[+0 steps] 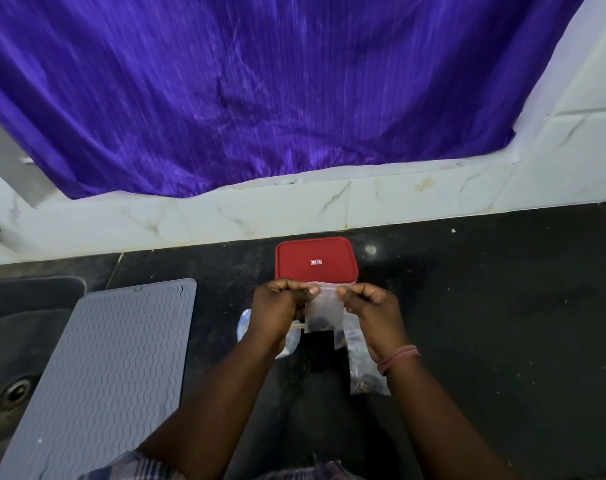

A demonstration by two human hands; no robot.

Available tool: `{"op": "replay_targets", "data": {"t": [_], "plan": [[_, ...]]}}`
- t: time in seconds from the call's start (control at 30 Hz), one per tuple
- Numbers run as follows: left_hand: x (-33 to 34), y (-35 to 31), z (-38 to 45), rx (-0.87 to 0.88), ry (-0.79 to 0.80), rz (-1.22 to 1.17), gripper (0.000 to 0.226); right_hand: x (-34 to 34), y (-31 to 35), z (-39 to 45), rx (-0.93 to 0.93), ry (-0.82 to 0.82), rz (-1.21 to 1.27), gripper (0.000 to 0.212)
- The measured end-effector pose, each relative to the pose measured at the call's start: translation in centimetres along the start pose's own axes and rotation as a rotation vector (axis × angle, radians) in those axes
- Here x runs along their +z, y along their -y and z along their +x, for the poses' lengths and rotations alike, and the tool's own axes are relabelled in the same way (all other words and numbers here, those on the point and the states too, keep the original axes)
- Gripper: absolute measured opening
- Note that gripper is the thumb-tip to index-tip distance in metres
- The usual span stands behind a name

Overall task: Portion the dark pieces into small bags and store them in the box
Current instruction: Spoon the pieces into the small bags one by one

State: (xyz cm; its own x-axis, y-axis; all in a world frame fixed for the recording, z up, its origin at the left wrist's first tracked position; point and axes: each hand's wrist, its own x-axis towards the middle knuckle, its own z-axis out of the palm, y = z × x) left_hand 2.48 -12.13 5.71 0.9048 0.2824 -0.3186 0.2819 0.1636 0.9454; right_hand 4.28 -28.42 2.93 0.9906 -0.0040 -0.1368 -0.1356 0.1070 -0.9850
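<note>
One small bag (324, 311) with dark pieces (320, 324) in its bottom hangs over the table (485, 306), just in front of the one red-lidded box (316, 260); two more bags lie below, one (244, 327) under the left wrist and one (365, 370) under the right. The left hand (280, 306) and right hand (370, 306) each have the grip closed, pinching the bag's top edge at opposite ends. One grey mat (111, 368) lies left.
</note>
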Motion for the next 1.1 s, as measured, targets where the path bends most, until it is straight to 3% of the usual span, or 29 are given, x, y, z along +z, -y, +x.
{"op": "replay_targets", "data": {"t": [0.33,0.5,0.63,0.7,0.77,0.9,1.0,1.1], "plan": [[2.8,5.2,-1.5,-0.260,0.122,-0.017,0.007,-2.9,-4.4,-1.5,0.197,-0.228,-0.058,0.012],[3.9,8.0,-2.0,-0.383,0.154,0.157,0.015,-3.1,-6.9,-1.7,0.281,-0.325,-0.106,0.009],[3.8,7.9,-2.1,-0.486,0.171,0.213,0.013,-3.1,-8.5,-1.0,0.275,-0.391,-0.250,0.008],[3.6,7.7,-1.9,-0.452,0.112,0.239,0.015,-3.0,-9.2,-0.3,0.281,-0.401,-0.365,0.010],[3.6,7.5,-2.0,-0.431,0.079,0.253,0.016,-2.9,-9.6,0.2,0.263,-0.378,-0.509,0.011],[2.8,6.5,-2.2,-0.390,0.011,0.239,0.018,-0.7,-8.9,-0.1,0.032,-0.346,-0.950,0.031],[0.6,6.4,-1.8,-0.291,-0.101,0.284,0.019,2.1,-8.2,-0.6,-0.185,-0.239,-0.904,0.027],[-1.9,6.6,-1.2,-0.175,-0.324,0.320,0.023,4.6,-8.1,-0.6,-0.090,-0.011,-0.788,0.023]]}}
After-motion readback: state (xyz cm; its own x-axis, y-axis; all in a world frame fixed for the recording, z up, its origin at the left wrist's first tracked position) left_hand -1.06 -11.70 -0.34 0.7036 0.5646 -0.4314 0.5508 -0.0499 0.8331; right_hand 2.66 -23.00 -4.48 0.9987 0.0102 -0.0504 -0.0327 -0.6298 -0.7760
